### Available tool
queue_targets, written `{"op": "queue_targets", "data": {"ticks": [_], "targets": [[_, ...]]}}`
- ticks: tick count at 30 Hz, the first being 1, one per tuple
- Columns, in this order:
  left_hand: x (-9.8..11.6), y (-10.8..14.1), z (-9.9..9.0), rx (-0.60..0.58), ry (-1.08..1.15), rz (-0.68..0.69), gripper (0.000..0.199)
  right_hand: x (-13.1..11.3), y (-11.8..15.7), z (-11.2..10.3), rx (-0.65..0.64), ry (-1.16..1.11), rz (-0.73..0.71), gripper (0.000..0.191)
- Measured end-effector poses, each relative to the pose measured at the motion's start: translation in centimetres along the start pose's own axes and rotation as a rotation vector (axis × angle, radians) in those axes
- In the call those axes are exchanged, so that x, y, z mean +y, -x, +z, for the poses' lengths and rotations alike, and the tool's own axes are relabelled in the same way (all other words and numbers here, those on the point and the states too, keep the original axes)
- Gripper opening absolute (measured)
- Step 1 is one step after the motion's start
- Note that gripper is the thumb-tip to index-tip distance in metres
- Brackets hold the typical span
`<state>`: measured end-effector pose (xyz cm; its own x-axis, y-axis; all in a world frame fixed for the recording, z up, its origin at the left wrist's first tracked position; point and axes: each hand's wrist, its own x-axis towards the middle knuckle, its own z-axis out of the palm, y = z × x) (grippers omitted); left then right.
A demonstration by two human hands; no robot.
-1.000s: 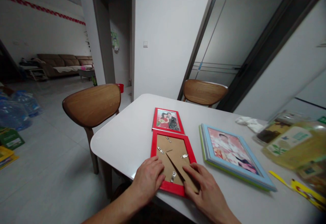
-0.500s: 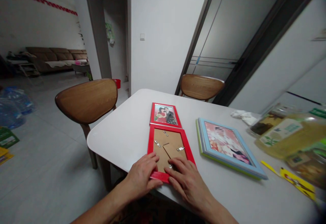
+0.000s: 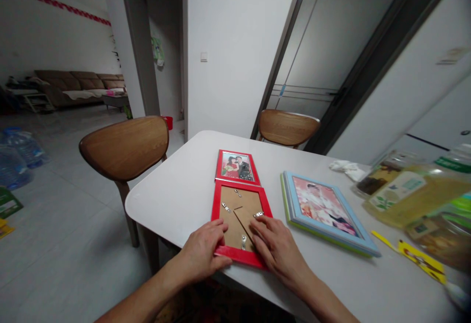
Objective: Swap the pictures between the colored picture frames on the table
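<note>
A red photo frame [image 3: 243, 255] lies face down at the table's near edge, its brown backing board [image 3: 231, 225] showing. Small metal clips [image 3: 243, 242] sit along the sides of the board, and a slanting cut line marks its middle. My left hand [image 3: 206, 247] grips the frame's lower left corner, fingers on the left side and thumb at the near rim. Over the right side lies my right hand [image 3: 277, 244], fingers bent together, fingertips on the board by the right clip [image 3: 258, 214]. Touching the far end is another red frame [image 3: 220, 166], face up with a photo of two people.
Stacked frames [image 3: 362, 244], light blue on top, lie to the right. Beyond them are a crumpled tissue [image 3: 348, 168], a large bottle of yellow liquid [image 3: 401, 198], jars [image 3: 437, 235] and a yellow packaged item [image 3: 421, 260]. Wooden chairs [image 3: 128, 146] stand at the white table [image 3: 165, 200].
My right hand has slid from the near clip up and right to the right-hand clip, uncovering the near one. My left hand keeps its hold on the corner. The view has shifted slightly.
</note>
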<state>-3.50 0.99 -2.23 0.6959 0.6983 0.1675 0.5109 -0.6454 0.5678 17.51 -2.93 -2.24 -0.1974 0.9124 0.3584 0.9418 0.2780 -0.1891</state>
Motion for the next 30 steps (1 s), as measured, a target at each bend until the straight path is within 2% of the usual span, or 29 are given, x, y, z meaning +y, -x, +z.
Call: {"op": "queue_targets", "data": {"ticks": [3,5,13,17,20,24,30], "targets": [[-0.1,0.0,0.0,-0.003,-0.005,-0.002,0.028,1.4,-1.4,0.3,-0.013,0.122,0.165,0.031],[0.0,0.0,0.0,0.003,-0.004,-0.005,0.027,1.8,-2.1,0.3,-0.045,0.147,0.214,0.030],[0.2,0.0,0.0,0.002,0.011,-0.031,0.022,1.6,-2.4,0.5,-0.044,0.080,0.211,0.030],[-0.2,0.0,0.2,0.005,0.021,-0.005,0.023,1.3,-2.5,0.3,-0.015,0.122,0.176,0.028],[-0.3,0.0,0.3,0.012,0.026,0.011,0.025,0.2,-3.4,0.5,-0.033,0.076,0.123,0.029],[-0.3,0.0,0.3,0.029,0.024,0.006,0.032,-1.7,-5.4,1.7,-0.096,-0.015,0.035,0.031],[-0.2,0.0,0.2,0.043,0.036,0.040,0.039,-2.7,-6.9,3.1,-0.131,0.052,-0.051,0.027]]}}
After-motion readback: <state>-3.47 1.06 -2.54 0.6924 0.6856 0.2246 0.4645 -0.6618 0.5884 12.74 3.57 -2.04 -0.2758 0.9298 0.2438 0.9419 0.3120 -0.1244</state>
